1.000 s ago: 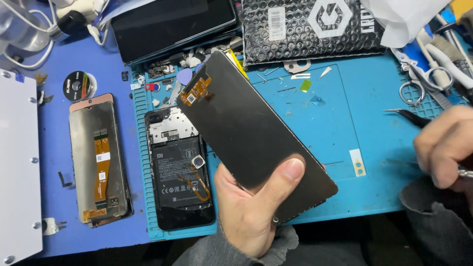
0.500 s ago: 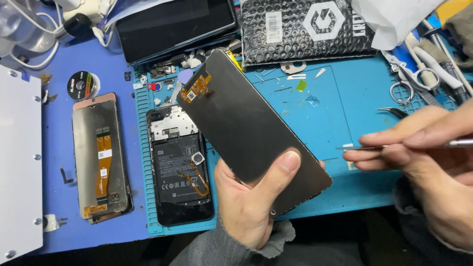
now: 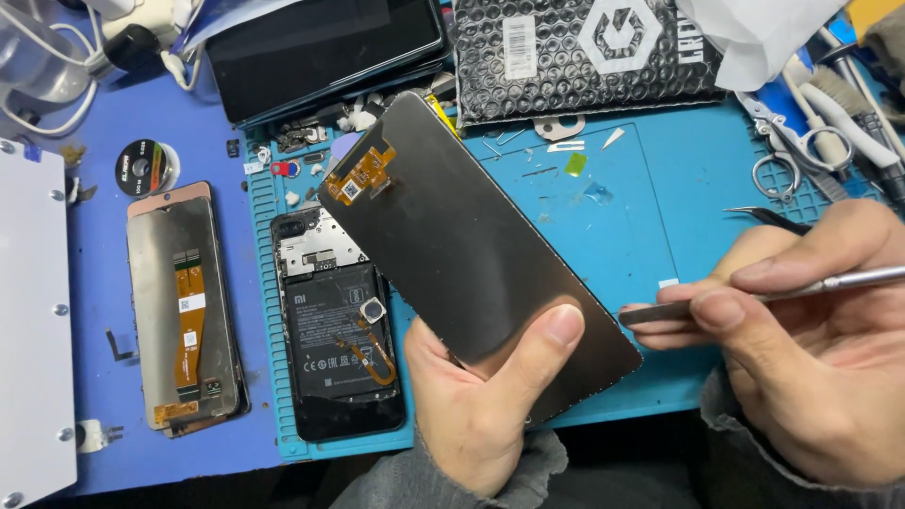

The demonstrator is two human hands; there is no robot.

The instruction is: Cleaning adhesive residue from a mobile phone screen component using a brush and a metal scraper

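Observation:
My left hand (image 3: 490, 396) grips a dark phone display panel (image 3: 462, 245) by its lower end, back side up, with an orange flex cable at its upper tip. The panel is tilted above the blue work mat (image 3: 613, 217). My right hand (image 3: 811, 339) pinches a thin metal tool (image 3: 754, 297) whose flat tip sits just right of the panel's lower edge. Under the panel lies an opened phone body (image 3: 335, 349) with its black battery showing.
A second display panel (image 3: 184, 306) lies face down at the left. A white device (image 3: 33, 330) fills the left edge. A dark tablet (image 3: 325, 47), a black bubble-wrap bag (image 3: 584, 52), scissors (image 3: 787, 155), tweezers (image 3: 768, 219) and a solder wick reel (image 3: 141, 168) surround the mat.
My right hand has come in from the right edge with the metal tool, moving left until its tip is close to the panel. The left hand has kept the panel steady.

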